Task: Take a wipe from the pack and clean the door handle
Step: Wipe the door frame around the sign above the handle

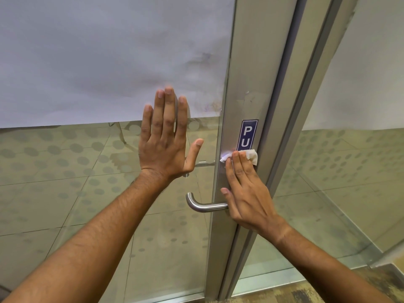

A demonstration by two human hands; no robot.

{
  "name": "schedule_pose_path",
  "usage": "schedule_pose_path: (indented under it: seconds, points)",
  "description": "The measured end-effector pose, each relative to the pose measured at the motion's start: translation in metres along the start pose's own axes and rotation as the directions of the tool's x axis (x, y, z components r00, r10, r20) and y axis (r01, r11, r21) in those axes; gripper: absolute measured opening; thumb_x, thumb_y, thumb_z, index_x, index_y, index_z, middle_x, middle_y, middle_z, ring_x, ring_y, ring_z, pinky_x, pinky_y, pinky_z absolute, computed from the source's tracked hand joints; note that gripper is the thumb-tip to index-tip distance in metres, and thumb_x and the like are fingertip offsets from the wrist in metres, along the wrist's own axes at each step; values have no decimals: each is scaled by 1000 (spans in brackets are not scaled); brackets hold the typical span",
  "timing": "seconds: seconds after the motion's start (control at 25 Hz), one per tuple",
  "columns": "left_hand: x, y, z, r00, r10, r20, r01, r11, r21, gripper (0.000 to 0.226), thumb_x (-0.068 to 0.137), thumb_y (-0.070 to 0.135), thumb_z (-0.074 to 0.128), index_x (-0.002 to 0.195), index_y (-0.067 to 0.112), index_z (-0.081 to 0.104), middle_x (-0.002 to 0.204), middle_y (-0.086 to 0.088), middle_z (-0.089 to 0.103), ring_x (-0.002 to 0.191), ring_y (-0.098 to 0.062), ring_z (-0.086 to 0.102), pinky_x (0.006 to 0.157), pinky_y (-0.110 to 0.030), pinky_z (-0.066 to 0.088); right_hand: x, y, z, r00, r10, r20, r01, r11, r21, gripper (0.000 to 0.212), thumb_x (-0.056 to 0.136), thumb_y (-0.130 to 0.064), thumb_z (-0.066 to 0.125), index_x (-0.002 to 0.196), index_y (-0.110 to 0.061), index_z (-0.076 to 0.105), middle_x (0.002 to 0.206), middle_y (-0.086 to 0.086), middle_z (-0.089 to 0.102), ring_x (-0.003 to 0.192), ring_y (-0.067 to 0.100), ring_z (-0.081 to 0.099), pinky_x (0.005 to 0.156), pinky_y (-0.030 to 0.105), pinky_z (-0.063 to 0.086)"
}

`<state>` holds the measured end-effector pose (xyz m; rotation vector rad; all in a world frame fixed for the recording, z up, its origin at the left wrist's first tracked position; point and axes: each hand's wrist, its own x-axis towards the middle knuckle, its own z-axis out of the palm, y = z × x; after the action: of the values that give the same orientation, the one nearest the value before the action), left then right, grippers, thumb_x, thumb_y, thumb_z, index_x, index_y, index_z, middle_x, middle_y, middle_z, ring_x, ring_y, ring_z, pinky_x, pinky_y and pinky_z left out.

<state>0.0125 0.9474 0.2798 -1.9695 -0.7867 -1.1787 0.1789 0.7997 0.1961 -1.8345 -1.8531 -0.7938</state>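
Note:
A brushed steel lever door handle sticks out to the left from the metal door stile. My right hand lies flat on the stile just above the handle's base, fingers pressing a white wipe against the metal below a blue sign. The handle's base is hidden behind this hand. My left hand is spread open, palm flat against the glass pane, up and left of the handle. No wipe pack is in view.
The upper glass is frosted white, the lower part dotted and see-through to a tiled floor. A second glass panel stands to the right of the frame. Worn carpet lies at the bottom right.

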Motion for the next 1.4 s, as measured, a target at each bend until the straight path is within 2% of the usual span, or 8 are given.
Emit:
schedule_pose_path:
  seconds: [0.2,0.48,0.68,0.84,0.96,1.08,1.28,1.4]
  points:
    - [0,0,1,1000,-3,1,4,1000,-19,87,95,56,42,155,-1,15,158,-23,8,149,-37,7,125,-44,-4,22,5,-8,1000,1,-27,0,999,44,74,99,-40,35,153,3,10,162,21,-2,151,33,-1,124,45,4]
    - [0,-1,0,1000,4,7,-4,1000,0,87,95,56,41,155,-1,13,159,-24,9,149,-37,5,125,-44,-4,0,12,-1,997,-53,48,52,999,6,75,100,-48,28,154,1,9,163,21,-1,152,31,1,124,43,7]
    - [-1,0,1,1000,1,3,-1,1000,-1,87,95,56,41,156,-1,14,159,-24,8,149,-36,5,125,-45,-4,18,3,-1,1000,-14,-13,14,999,50,79,99,-50,31,152,5,11,162,22,-1,151,35,0,124,46,4]
    - [0,-1,1,1000,2,-4,-2,1000,-10,87,94,55,43,155,-1,15,159,-24,9,149,-36,4,125,-45,-4,-4,14,-2,986,-126,113,131,991,-37,81,99,-57,23,154,0,10,163,19,0,152,30,1,123,46,11]
    - [-1,-1,1,1000,0,-1,0,1000,-10,87,95,55,42,155,-1,15,159,-24,9,149,-37,5,125,-45,-4,-2,18,-5,995,-53,87,58,997,-57,80,99,-57,22,154,1,12,163,20,2,152,30,2,123,45,11]
    - [-1,0,1,1000,4,-1,-4,1000,-5,87,95,56,41,155,-1,15,158,-24,9,149,-38,7,125,-45,-4,14,5,-3,999,47,-10,-46,998,36,81,99,-55,25,153,4,11,162,23,-1,151,34,1,124,45,5]
    - [0,0,2,1000,-1,-6,1,1000,-22,87,94,55,42,156,-1,16,159,-24,8,149,-37,6,125,-45,-4,-5,5,-1,995,-31,94,32,999,-4,80,100,-58,18,154,-1,6,163,18,-4,152,29,-2,124,41,3]
    - [0,-1,0,1000,2,4,-2,1000,-19,87,95,55,42,156,-2,16,159,-24,8,150,-37,5,125,-44,-5,-2,4,-4,997,36,61,-36,999,3,78,99,-55,20,154,0,8,162,20,-2,152,29,-2,123,44,8]
